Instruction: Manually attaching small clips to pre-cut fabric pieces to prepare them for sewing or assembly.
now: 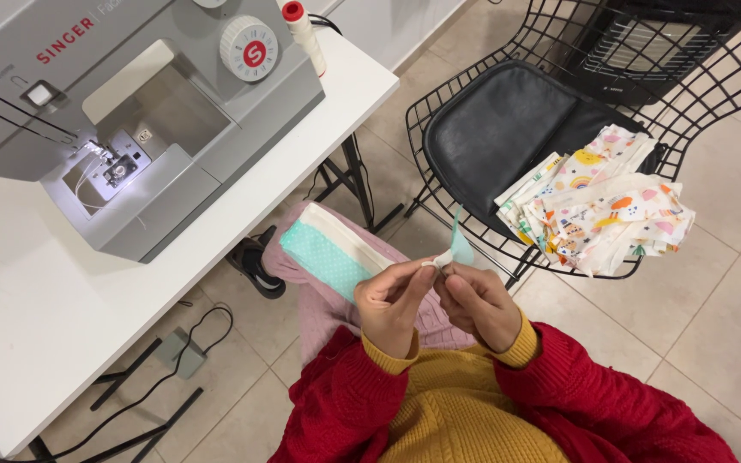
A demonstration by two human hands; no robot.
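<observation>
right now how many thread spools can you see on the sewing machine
1: a white thread spool with a red cap stands upright at the right end of the grey sewing machine. Others may sit beyond the frame's top edge.

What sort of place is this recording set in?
Probably a home sewing corner: a grey sewing machine on a white table, a foot pedal on the tiled floor, and printed fabric pieces stacked on a wire chair.

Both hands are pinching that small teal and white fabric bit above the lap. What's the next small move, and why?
Probably draw the small fabric piece out flat between the fingertips. The left hand and right hand both pinch its folded end, so it sits bunched, and the teal and white strip lies waiting on the lap. The sewing machine is lit but well off to the left.
</observation>
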